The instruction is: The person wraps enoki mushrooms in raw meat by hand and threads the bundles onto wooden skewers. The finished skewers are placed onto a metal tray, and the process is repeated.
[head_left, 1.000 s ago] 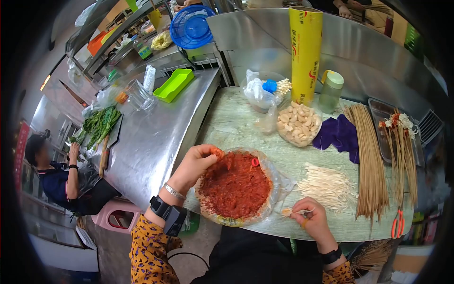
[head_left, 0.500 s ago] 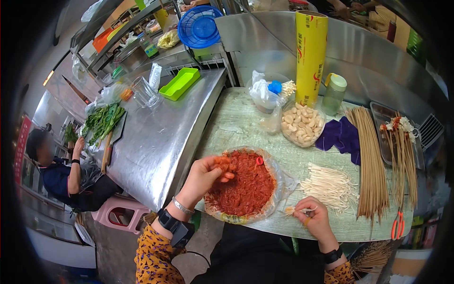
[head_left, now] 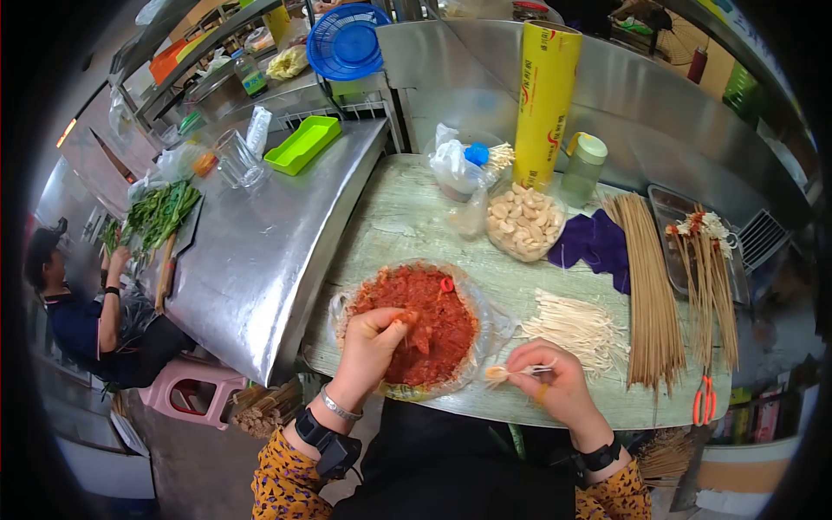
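My left hand (head_left: 371,351) is over a plastic-lined bowl of red chili paste (head_left: 442,321), thumb and fingers pinched together with red paste on the tips. A small red ring (head_left: 447,284) lies on the paste. To the right, my right hand (head_left: 555,386) pinches a small bunch of enoki mushrooms (head_left: 497,374), its orange-tinged end pointing left, just off the bowl's edge. Beyond that hand lies a pile of white enoki (head_left: 576,334) on the table.
A bundle of wooden skewers (head_left: 654,303), orange-handled scissors (head_left: 705,400) and a metal tray (head_left: 672,208) with loaded skewers are on the right. Behind stand a tub of garlic cloves (head_left: 524,227), a purple cloth (head_left: 598,247) and a yellow film roll (head_left: 544,104). A co-worker (head_left: 95,321) handles greens at left.
My left hand has closed from loosely curled fingers to a pinch low over the paste. The right hand has moved slightly up with the enoki. The view has shifted, moving the surroundings left.
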A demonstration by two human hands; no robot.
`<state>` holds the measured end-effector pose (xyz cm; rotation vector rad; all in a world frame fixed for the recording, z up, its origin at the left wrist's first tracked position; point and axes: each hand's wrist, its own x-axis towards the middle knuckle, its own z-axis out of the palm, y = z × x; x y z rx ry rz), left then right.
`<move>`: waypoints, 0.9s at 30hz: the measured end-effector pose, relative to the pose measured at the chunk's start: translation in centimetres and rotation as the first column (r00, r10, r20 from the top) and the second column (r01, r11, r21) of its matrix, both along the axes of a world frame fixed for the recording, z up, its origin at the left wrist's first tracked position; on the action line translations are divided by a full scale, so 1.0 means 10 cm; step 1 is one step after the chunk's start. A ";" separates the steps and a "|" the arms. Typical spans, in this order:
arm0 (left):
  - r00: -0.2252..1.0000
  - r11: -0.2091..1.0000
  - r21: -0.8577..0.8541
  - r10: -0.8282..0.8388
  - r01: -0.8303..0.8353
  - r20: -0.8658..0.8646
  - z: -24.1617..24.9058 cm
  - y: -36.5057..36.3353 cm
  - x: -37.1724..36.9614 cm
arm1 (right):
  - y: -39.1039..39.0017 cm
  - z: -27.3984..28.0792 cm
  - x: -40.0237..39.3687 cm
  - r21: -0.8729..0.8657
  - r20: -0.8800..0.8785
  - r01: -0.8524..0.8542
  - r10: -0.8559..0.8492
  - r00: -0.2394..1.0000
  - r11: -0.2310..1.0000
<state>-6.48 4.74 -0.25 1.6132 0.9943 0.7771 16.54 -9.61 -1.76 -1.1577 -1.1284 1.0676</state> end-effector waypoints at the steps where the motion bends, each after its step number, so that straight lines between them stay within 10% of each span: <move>1: 0.986 0.989 -0.146 -0.004 0.029 0.166 -0.02 -0.06 0.04 | 0.05 0.11 -0.04 -0.004 0.012 0.009 -0.009 1.000 1.000; 5: 0.929 0.877 -0.464 0.059 0.127 0.366 -0.11 -0.20 0.09 | 0.29 0.38 -0.25 0.192 0.301 -0.118 0.056 0.952 0.974; 12: 0.914 0.883 -0.425 -0.012 0.200 0.405 -0.03 -0.41 0.07 | 0.43 0.32 -0.37 0.319 0.506 -0.083 -0.096 0.857 0.944; 22: 0.919 0.916 -0.376 0.019 0.142 0.394 -0.08 -0.48 0.21 | 0.38 0.26 -0.34 0.306 0.460 0.031 -0.176 0.870 0.952; 27: 0.881 0.915 -0.390 0.102 0.099 0.463 -0.13 -0.39 0.25 | 0.19 0.18 -0.01 0.008 0.160 0.170 -0.169 0.973 0.985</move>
